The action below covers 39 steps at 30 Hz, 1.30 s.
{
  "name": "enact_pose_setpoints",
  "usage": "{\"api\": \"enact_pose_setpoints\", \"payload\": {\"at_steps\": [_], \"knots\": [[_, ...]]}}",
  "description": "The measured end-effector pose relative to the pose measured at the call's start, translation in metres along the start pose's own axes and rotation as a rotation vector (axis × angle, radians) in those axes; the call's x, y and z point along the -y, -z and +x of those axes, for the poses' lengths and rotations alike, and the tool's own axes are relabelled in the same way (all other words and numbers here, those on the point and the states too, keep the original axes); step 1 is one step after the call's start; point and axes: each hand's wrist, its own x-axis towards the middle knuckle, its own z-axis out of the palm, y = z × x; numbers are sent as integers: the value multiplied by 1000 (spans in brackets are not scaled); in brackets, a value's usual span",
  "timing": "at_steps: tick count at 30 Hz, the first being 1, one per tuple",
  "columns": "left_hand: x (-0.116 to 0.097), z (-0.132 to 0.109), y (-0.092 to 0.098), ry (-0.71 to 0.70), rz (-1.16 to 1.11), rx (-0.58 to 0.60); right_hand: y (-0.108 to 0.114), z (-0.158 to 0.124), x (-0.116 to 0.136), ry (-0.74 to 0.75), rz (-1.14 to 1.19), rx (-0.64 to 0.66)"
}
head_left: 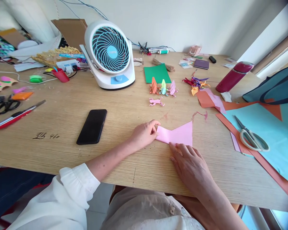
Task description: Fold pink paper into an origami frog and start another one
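A folded sheet of pink paper lies on the table in front of me, with a notch in its upper edge and a wide right end. My left hand pinches its narrow left end between thumb and fingers. Along the lower edge, my right hand rests palm down, its fingertips lying on the paper and covering part of that edge. Just beyond sits a small pink origami figure, and behind it stand an orange origami figure, a yellow-green one and a pink one.
Left of my hands lies a black phone. A white fan stands behind it. To the right, scissors lie on blue paper, near a red thermos. A utility knife is at far left, a green sheet at the back.
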Motion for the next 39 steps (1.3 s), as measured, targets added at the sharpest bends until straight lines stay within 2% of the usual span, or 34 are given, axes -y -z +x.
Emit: {"api": "enact_pose_setpoints", "payload": {"at_steps": [15, 21, 24, 26, 28, 32, 34, 39], "knots": [[2, -4, -2, -54, 87, -26, 4, 3, 1, -41, -17, 103], [7, -3, 0, -113, 76, -15, 4, 5, 1, -20, -34, 91], [9, -4, -1, -151, 62, -49, 3, 6, 0, -2, -48, 80], [9, -5, -1, -213, 53, -95, 4, 7, -2, 11, -48, 77], [10, -7, 0, -353, 80, -120, 5, 8, -3, 21, -30, 79], [13, -11, 3, -684, 211, -12, 10, 11, -7, 32, 40, 102], [14, -12, 4, -744, 276, 40, 11, 12, -10, 44, 79, 121], [17, -6, 6, -790, 361, 123, 8, 14, -26, 129, 168, 143]]}}
